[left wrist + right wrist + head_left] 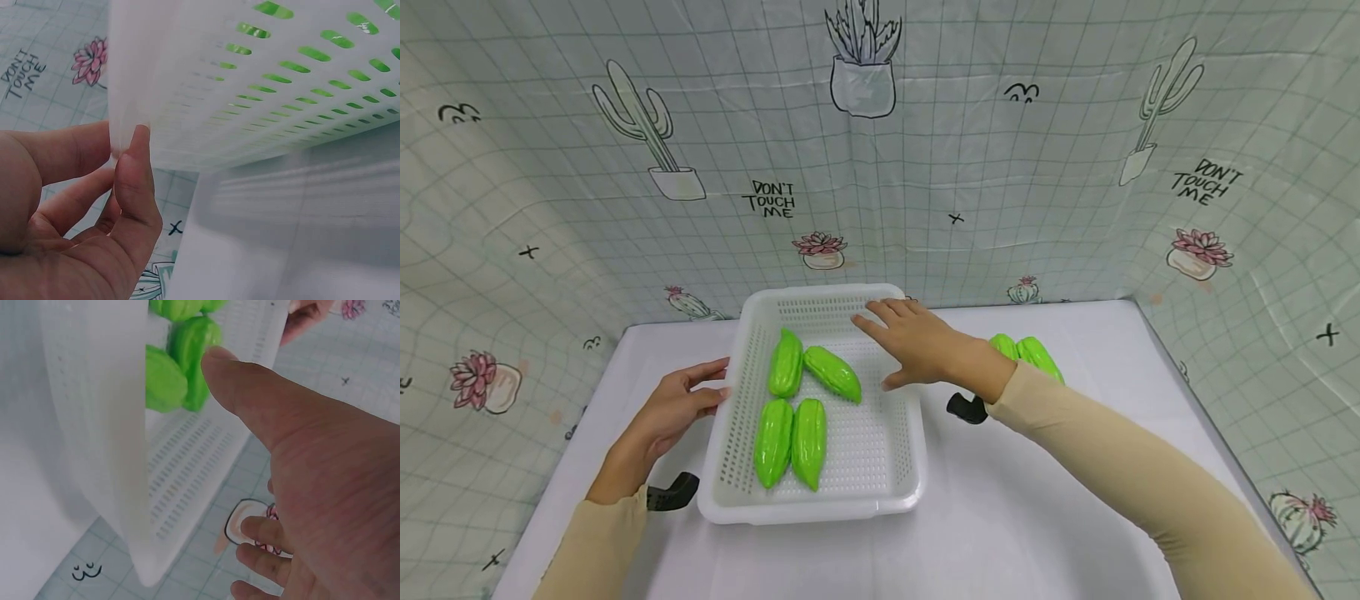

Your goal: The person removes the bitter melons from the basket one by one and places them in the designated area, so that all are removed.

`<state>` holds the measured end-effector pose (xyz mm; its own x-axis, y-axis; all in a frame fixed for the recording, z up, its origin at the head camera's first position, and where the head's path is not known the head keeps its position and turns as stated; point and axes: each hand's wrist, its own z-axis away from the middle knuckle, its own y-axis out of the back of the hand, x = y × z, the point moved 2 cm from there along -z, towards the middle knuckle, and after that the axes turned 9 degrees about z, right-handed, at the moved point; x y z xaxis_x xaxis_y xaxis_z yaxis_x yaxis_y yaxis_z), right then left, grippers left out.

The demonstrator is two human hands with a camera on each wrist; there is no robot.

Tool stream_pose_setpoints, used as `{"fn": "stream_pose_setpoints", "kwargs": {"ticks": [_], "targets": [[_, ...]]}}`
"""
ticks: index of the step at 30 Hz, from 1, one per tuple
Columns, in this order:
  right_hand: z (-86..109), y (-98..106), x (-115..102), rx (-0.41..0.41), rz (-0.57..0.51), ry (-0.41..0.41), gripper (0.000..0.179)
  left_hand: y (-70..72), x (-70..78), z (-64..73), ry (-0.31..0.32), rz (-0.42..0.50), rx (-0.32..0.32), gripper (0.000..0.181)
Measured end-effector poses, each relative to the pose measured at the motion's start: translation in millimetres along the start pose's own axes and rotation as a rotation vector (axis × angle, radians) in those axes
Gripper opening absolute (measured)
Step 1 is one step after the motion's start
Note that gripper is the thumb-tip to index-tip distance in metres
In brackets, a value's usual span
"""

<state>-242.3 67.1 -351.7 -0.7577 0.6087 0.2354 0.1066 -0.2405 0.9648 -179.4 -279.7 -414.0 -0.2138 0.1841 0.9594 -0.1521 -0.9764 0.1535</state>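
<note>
A white perforated plastic basket [857, 504] stands on the table with several glossy green ridged star fruits [786, 362] inside. Its left rim is pinched between the thumb and fingers of my left hand [672, 410]; the left wrist view shows those fingers [134, 187] at the basket's wall. Over the basket's right side, my right hand [917, 342] is spread with straight fingers and holds nothing. The right wrist view has its thumb [250, 387] overlapping the star fruits. Two more green star fruits [1037, 357] lie on the table beyond my right wrist, partly hidden by it.
White cloth covers the table [1000, 517]. A grid-patterned curtain [925, 167] with cactus drawings rises close behind the basket and along both sides. Black wrist straps [673, 493] stick out at each sleeve.
</note>
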Motion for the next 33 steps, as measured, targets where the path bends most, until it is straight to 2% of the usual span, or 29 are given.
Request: {"fn": "stream_pose_setpoints", "kwargs": {"ticks": [16, 33], "targets": [[-35.5, -6, -22, -0.068, 0.010, 0.039, 0.108, 1.4, -1.1, 0.3, 0.001, 0.001, -0.003, 0.066], [-64.0, -14, -35, -0.167, 0.034, 0.014, 0.112, 1.0, -0.2, -0.5, 0.006, 0.015, 0.003, 0.066]]}}
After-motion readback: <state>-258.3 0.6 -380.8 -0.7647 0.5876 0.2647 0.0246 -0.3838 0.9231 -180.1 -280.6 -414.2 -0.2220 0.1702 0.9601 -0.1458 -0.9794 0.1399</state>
